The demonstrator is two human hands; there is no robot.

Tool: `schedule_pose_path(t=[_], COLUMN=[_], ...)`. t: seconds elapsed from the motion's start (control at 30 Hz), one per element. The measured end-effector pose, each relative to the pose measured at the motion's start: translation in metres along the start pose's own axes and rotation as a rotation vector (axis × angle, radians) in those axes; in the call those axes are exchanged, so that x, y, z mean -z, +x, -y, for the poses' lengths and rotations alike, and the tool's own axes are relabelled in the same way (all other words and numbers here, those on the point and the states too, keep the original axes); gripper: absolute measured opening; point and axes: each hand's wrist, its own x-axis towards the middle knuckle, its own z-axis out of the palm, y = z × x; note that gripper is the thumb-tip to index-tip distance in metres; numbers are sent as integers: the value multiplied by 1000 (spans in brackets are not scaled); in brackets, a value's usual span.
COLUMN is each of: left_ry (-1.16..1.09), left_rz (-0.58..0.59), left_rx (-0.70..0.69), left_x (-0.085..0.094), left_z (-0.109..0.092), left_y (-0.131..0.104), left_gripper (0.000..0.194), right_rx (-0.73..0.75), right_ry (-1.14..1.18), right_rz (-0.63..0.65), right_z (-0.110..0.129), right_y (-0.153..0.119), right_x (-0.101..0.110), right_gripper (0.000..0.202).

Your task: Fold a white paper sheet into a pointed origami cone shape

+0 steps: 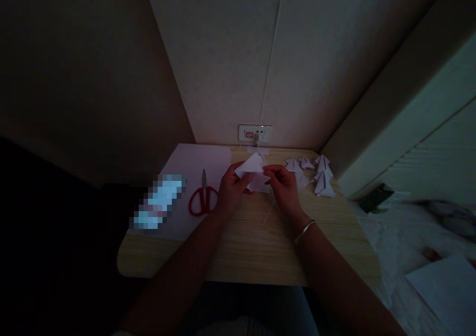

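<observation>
A small folded white paper (252, 165) is held above the middle of the wooden table, its top coming to a point. My left hand (232, 190) grips its left side, with the thumb across the lower front. On the right side, the fingers of my right hand (283, 183) pinch the paper's edge. Red-handled scissors (204, 197) lie left of my left hand, blades pointing away. Several folded paper shapes stand or lie beyond my right hand, among them a larger one (324, 183) at the right.
White sheets (201, 155) cover the left part of the wooden table (260, 261). A blurred, lit phone-like object (159, 203) lies on them. A thin paper strip (268, 212) lies near my right wrist. A socket (255, 134) is on the wall behind.
</observation>
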Motion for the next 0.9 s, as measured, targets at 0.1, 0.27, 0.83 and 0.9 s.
schedule_pose_path(t=[0.1, 0.27, 0.83, 0.9], left_ry=[19, 81, -252, -325], left_rz=[45, 26, -147, -136], left_rx=[18, 1, -58, -22], left_x=[-2, -4, -7, -9], left_z=[0, 1, 1, 1], left_y=[-2, -4, -5, -6], left_gripper=[55, 41, 29, 30], right_rx=[-36, 85, -144, -141], right_ry=[6, -68, 18, 34], right_rz=[66, 125, 103, 96], right_z=[-1, -3, -5, -4], right_y=[-1, -2, -6, -6], right_x=[-1, 1, -7, -8], right_gripper=[15, 20, 24, 24])
